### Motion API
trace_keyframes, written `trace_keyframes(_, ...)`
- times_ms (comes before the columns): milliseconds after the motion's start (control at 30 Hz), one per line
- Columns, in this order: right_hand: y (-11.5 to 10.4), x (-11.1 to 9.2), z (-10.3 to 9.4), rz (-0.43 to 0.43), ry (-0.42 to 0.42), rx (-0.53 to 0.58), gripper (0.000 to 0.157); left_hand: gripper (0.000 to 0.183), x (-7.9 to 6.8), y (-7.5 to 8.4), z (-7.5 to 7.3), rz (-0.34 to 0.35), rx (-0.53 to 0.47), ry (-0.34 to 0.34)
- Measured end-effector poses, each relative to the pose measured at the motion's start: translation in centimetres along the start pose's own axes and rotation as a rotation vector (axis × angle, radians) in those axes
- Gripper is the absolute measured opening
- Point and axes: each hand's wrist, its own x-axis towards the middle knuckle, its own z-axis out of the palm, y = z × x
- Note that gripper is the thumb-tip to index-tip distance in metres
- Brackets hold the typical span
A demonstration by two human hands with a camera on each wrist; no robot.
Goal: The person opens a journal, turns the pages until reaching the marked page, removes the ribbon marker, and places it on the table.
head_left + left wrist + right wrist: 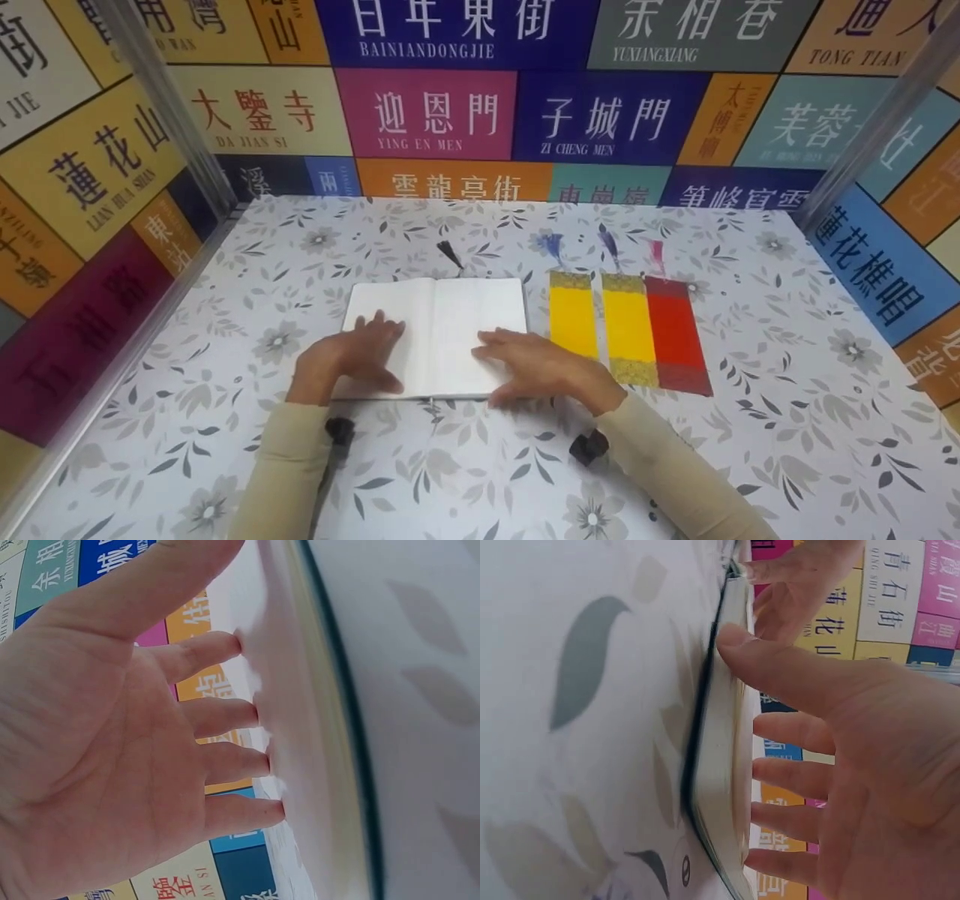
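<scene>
An open notebook [471, 319] with blank white pages and a dark cover lies flat on the table. My left hand [356, 356] rests its spread fingertips on the left page; in the left wrist view, four fingers [225, 712] touch the paper. Over the right page is my right hand [544, 367], its fingertips on or just above the paper. The right thumb [739, 637] is at the notebook's near edge in the right wrist view. Neither hand grips anything. A black tassel [450, 253] sticks out beyond the notebook's top edge.
Right of the notebook lie two yellow bookmarks, one left [574, 322] and one middle [628, 326], and a red bookmark [676, 330], all tasselled. A floral cloth [465, 480] covers the table. Walls of coloured sign panels [427, 112] stand behind and at both sides.
</scene>
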Motion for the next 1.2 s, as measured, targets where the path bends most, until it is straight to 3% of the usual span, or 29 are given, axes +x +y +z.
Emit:
trace_keyframes(367, 0.3, -0.1, -0.4, -0.059, -0.02, -0.004, 0.07, 0.101, -0.3, -0.3, -0.1, 0.011, -0.009, 0.0)
trace_keyframes(567, 0.6, -0.5, -0.7, -0.041, -0.042, 0.09, 0.065, 0.101, -0.3, -0.3, -0.2, 0.001, -0.031, 0.005)
trace_keyframes(700, 0.7, -0.9, -0.9, -0.017, -0.056, 0.13, 0.06, 0.101, -0.5, -0.3, -0.1, -0.013, -0.101, 0.036)
trace_keyframes(867, 0.4, -1.2, -1.0, -0.073, -0.04, 0.052, 0.047, 0.099, -0.7, -0.7, 0.1, -0.003, -0.193, 0.102)
trace_keyframes(1000, -0.1, -1.4, -1.0, -0.143, 0.05, -0.047, 0.037, 0.094, -0.5, -0.8, 0.1, 0.003, -0.203, 0.146)
trace_keyframes(1200, -0.2, -1.5, -1.0, -0.123, 0.128, -0.121, 0.03, 0.086, -0.2, -0.6, 0.0, -0.002, -0.186, 0.194)
